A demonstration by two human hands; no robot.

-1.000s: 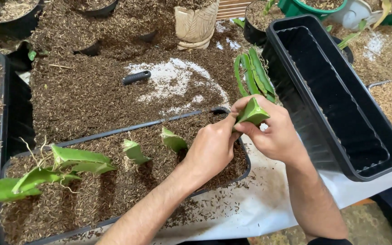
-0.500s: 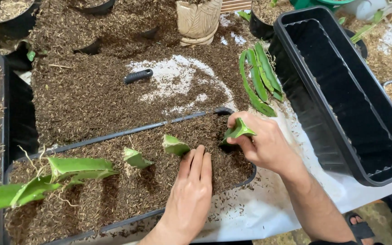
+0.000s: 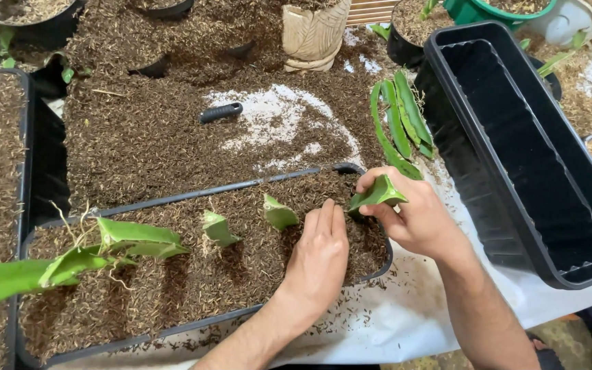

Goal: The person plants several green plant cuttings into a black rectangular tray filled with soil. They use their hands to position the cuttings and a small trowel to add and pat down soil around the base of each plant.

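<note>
Both bare forearms come up from the bottom edge and angle toward each other. The left hand (image 3: 320, 255) lies palm down, wrist straight, fingers extended and pressed together, pointing away from the body. The right hand (image 3: 409, 216) sits just beside it on the right, wrist bent inward, fingers curled and thumb pinched closed in a grip.

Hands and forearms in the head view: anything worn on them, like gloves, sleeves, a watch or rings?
Both are bare. The left hand and the right hand wear no gloves, and no rings show on the fingers in view. Both forearms are uncovered right to the bottom edge of the picture: no sleeves, watch or wristband. Bits of brown potting mix cannot be made out on them.
</note>
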